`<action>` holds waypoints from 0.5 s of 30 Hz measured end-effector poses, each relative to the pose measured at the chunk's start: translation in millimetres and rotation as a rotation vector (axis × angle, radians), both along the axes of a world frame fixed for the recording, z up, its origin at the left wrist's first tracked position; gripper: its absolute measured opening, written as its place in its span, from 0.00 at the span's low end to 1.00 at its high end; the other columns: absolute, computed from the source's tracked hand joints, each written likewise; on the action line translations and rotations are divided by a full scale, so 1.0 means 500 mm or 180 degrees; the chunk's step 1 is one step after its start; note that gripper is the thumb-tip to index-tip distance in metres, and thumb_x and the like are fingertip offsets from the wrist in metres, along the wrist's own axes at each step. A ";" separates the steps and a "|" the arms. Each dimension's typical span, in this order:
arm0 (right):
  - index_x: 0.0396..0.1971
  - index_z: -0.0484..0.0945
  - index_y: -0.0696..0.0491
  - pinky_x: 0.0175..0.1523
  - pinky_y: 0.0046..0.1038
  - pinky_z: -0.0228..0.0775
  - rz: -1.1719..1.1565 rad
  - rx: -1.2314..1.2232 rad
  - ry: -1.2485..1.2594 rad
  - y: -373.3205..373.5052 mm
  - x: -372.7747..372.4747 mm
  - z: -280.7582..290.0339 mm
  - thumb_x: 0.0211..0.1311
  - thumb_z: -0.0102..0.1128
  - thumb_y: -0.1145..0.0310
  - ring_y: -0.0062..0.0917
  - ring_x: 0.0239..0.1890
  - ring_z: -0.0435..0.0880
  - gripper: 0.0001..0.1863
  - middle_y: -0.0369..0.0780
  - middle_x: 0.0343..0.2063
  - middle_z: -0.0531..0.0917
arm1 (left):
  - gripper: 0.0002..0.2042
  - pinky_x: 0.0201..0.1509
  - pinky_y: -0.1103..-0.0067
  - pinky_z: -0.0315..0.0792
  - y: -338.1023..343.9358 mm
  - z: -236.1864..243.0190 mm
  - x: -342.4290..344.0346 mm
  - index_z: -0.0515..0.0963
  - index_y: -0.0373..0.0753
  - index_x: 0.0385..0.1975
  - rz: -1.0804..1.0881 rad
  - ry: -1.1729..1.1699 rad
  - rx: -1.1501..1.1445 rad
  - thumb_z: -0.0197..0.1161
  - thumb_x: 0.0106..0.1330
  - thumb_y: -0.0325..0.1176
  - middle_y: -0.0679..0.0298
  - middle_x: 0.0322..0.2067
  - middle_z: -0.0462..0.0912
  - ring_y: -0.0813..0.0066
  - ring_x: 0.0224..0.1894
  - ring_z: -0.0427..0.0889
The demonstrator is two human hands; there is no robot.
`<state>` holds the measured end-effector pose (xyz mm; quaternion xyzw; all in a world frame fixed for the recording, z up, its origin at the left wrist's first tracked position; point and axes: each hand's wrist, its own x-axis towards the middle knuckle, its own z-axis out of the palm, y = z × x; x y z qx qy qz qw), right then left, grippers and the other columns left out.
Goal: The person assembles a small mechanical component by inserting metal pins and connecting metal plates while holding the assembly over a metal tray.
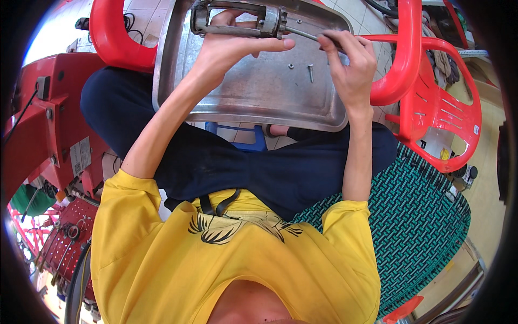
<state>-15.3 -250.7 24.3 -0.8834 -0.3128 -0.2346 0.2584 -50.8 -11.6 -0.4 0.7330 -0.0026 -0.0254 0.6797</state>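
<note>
A grey, open-sided cylindrical metal frame [268,26] is held above the shallow rectangular silver metal tray [248,92]. The left hand [225,49] grips it, fingers curled around, thumb stretched out; the right hand [353,67] pinches the thin metal rod [301,33] projecting from its right end.

left fingers [224,18] part-hidden, tray [245,81] cut off

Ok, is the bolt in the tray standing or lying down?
Lying down: the bolt's whole shank shows along the tray floor.
</note>
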 end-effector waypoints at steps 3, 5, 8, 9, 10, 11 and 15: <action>0.31 0.85 0.48 0.44 0.26 0.64 -0.0006 0.0002 0.0071 0.008 -0.007 0.006 0.56 0.74 0.63 0.25 0.25 0.83 0.08 0.31 0.25 0.86 | 0.30 0.35 0.81 0.69 -0.003 -0.007 -0.005 0.81 0.35 0.45 0.0194 -0.0061 0.0105 0.84 0.45 0.46 0.64 0.35 0.85 0.78 0.35 0.80; 0.31 0.85 0.49 0.44 0.26 0.64 0.0018 -0.0046 0.0030 0.008 -0.007 0.006 0.56 0.74 0.63 0.24 0.25 0.83 0.08 0.31 0.24 0.86 | 0.31 0.34 0.80 0.69 -0.001 -0.004 -0.005 0.81 0.35 0.46 0.0083 0.0026 0.0153 0.84 0.45 0.46 0.64 0.36 0.86 0.78 0.36 0.80; 0.31 0.84 0.49 0.44 0.26 0.64 0.0026 -0.0112 -0.0063 0.001 -0.002 -0.002 0.55 0.75 0.62 0.23 0.25 0.83 0.09 0.31 0.24 0.85 | 0.33 0.33 0.80 0.70 -0.004 0.005 -0.006 0.80 0.35 0.47 0.0050 0.0004 0.0084 0.85 0.44 0.46 0.63 0.36 0.86 0.78 0.36 0.81; 0.31 0.84 0.49 0.44 0.26 0.64 0.0027 -0.0162 -0.0093 -0.004 0.002 -0.007 0.55 0.75 0.62 0.23 0.25 0.83 0.09 0.31 0.24 0.85 | 0.33 0.33 0.80 0.70 -0.007 0.007 -0.006 0.79 0.35 0.48 0.0058 -0.0029 0.0034 0.85 0.44 0.46 0.62 0.36 0.86 0.78 0.36 0.81; 0.30 0.84 0.49 0.44 0.26 0.64 0.0028 -0.0212 -0.0124 -0.006 0.004 -0.010 0.55 0.75 0.62 0.23 0.25 0.83 0.09 0.30 0.24 0.85 | 0.34 0.33 0.80 0.71 -0.008 0.007 -0.006 0.79 0.34 0.48 0.0044 -0.0047 0.0045 0.85 0.43 0.46 0.62 0.36 0.86 0.77 0.37 0.82; 0.30 0.84 0.49 0.44 0.26 0.64 0.0019 -0.0125 -0.0069 -0.002 0.002 -0.008 0.55 0.75 0.62 0.22 0.24 0.83 0.09 0.30 0.23 0.85 | 0.34 0.34 0.80 0.72 -0.008 0.006 -0.006 0.79 0.34 0.49 0.0035 -0.0062 0.0061 0.85 0.43 0.46 0.61 0.36 0.86 0.77 0.37 0.82; 0.29 0.84 0.48 0.43 0.26 0.63 0.0104 -0.0067 0.0060 0.013 -0.010 0.013 0.57 0.74 0.63 0.21 0.23 0.82 0.08 0.30 0.23 0.84 | 0.35 0.36 0.80 0.75 -0.016 0.007 -0.010 0.78 0.33 0.50 0.0119 -0.0239 0.0018 0.85 0.43 0.44 0.59 0.36 0.87 0.76 0.38 0.85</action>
